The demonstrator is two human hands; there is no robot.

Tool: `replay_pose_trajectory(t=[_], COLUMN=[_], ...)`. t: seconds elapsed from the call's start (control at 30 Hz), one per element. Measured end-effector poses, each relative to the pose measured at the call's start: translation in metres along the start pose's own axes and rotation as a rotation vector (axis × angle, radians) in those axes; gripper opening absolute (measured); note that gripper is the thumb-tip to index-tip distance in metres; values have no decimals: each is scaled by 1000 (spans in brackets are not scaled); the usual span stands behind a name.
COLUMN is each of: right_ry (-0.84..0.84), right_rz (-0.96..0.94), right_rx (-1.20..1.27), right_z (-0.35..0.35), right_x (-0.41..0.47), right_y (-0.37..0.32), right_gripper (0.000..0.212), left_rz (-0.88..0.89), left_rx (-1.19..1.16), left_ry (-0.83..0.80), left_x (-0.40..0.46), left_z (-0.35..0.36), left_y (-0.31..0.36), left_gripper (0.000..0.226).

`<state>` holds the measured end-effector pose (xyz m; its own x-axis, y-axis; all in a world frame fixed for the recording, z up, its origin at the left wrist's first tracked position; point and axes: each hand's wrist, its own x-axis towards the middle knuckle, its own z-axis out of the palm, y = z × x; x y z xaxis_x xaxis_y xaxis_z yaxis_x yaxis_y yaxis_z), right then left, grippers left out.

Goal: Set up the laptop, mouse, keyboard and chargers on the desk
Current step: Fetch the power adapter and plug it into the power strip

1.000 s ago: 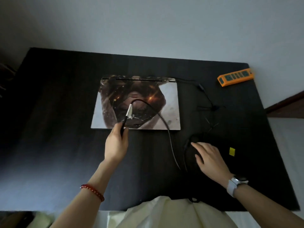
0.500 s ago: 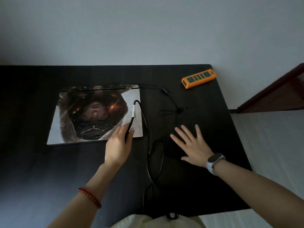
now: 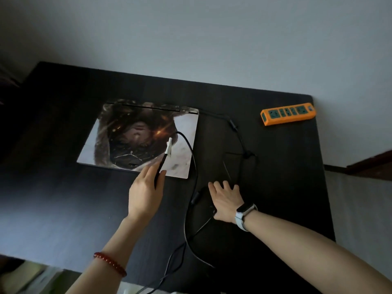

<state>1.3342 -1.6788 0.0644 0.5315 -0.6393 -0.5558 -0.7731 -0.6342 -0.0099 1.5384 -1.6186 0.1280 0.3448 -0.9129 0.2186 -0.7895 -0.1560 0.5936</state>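
A shut laptop [image 3: 118,136] with a picture on its lid lies on the black desk [image 3: 63,187]. My left hand [image 3: 145,193] pinches a black charger cable [image 3: 186,143] just below its white-banded plug end [image 3: 168,148], which points up over the laptop's right part. The cable loops down past the laptop's right edge to the desk's front edge. My right hand [image 3: 226,200] rests flat, fingers spread, on a dark charger brick [image 3: 203,195] to the right of the cable. Its outline is hard to make out against the desk.
An orange power strip [image 3: 288,113] lies at the desk's far right corner. A second thin black cable [image 3: 237,134] runs from the laptop's back right corner and coils between the laptop and the strip. A pale wall stands behind the desk.
The view has swung back to the right and tilted. My right hand has come down from hovering with spread fingers onto the dark brick. My left hand keeps its pinch on the cable.
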Motion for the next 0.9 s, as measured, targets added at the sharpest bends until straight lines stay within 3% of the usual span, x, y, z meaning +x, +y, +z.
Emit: replay_pose_trajectory(t=[0.2, 0.47, 0.7, 0.9], right_ry=[100, 455, 767, 1008], right_rz=[8, 9, 216, 467], right_rx=[53, -61, -108, 124], right_z=[-26, -158, -298, -366], right_x=[-8, -10, 13, 57], right_y=[16, 61, 116, 151], right_gripper=[91, 85, 80, 82], left_rz=[35, 172, 238, 320], left_rx=[-8, -40, -93, -36], left_ry=[8, 183, 354, 445], left_x=[19, 111, 205, 273], left_z=[-16, -45, -70, -72], left_y=[4, 38, 74, 86], left_gripper=[30, 27, 25, 23])
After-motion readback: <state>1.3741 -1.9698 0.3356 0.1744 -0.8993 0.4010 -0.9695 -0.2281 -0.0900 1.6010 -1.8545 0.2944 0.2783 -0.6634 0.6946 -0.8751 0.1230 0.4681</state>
